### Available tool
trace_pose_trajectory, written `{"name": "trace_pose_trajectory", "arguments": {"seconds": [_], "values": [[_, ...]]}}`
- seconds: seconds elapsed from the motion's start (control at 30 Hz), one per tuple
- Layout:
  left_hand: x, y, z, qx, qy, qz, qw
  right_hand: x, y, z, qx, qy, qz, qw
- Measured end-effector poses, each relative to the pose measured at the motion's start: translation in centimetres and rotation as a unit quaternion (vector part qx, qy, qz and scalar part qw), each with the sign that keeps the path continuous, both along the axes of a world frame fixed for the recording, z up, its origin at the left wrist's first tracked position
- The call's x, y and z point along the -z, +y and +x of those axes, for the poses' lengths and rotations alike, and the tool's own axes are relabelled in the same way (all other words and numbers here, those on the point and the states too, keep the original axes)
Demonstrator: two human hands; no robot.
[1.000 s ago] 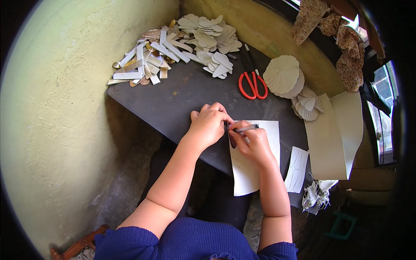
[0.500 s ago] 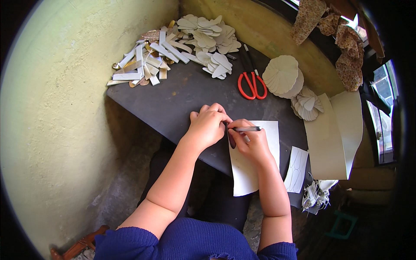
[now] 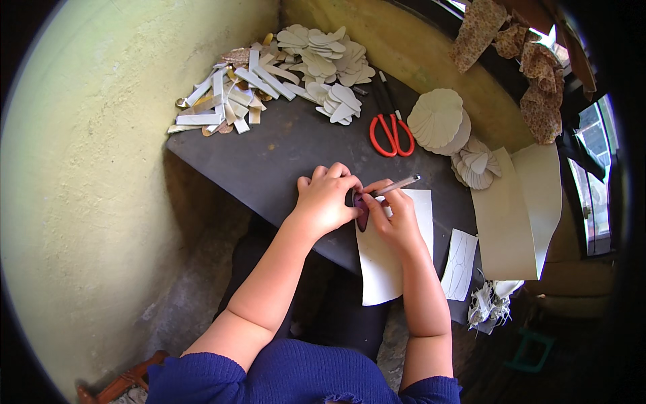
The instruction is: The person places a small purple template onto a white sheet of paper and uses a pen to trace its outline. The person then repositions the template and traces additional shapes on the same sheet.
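Note:
A white sheet [image 3: 419,252] lies on the dark tabletop in front of me, its near end hanging past the edge. On its left edge rests a small dark purple, sole-shaped piece [image 3: 363,221]. My left hand [image 3: 326,200] has its thumb and forefinger pressed on that piece, the other fingers bent over the table. A clear-barrelled pen [image 3: 398,184] is pinched in my right hand [image 3: 397,219], tilted up to the right. Its tip is by the dark piece's upper edge, partly hidden by fingers.
Red-handled scissors [image 3: 392,136] lie beyond the sheet. White strips [image 3: 217,94] and pale petal-shaped pieces [image 3: 336,101] pile up at the back left. Fanned stacks [image 3: 437,120] and a bent card sheet [image 3: 506,215] are at right, near a card with drawn outlines [image 3: 460,264].
The pen has swung more upright, and its tip has shifted toward the upper end of the dark piece. My left thumb has come down onto that piece's side.

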State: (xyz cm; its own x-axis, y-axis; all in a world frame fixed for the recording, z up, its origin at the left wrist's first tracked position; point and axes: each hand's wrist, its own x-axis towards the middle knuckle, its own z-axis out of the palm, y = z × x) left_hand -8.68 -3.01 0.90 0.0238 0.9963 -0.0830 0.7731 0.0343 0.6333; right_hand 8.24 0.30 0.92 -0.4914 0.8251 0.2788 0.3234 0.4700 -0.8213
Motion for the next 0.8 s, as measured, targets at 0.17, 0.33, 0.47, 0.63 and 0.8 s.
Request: {"name": "trace_pose_trajectory", "arguments": {"seconds": [0.17, 0.33, 0.47, 0.63, 0.8], "values": [[0.1, -0.1, 0.1, 0.006, 0.019, -0.001, 1.000, 0.5, 0.0, -0.2, 0.002, -0.030, 0.005, 1.000], [0.1, -0.1, 0.1, 0.011, 0.028, -0.005, 1.000, 1.0, 0.1, -0.1, 0.000, -0.047, 0.030, 0.998], [0.2, 0.0, 0.2, 0.011, 0.019, -0.014, 1.000, 1.2, 0.1, 0.0, 0.000, -0.052, 0.041, 0.998], [0.2, 0.0, 0.1, 0.010, 0.013, -0.017, 1.000, 1.0, 0.1, -0.2, 0.002, -0.062, 0.064, 0.996], [0.2, 0.0, 0.2, 0.003, 0.003, -0.018, 1.000, 1.2, 0.5, -0.6, 0.009, -0.060, 0.105, 0.993]]}}
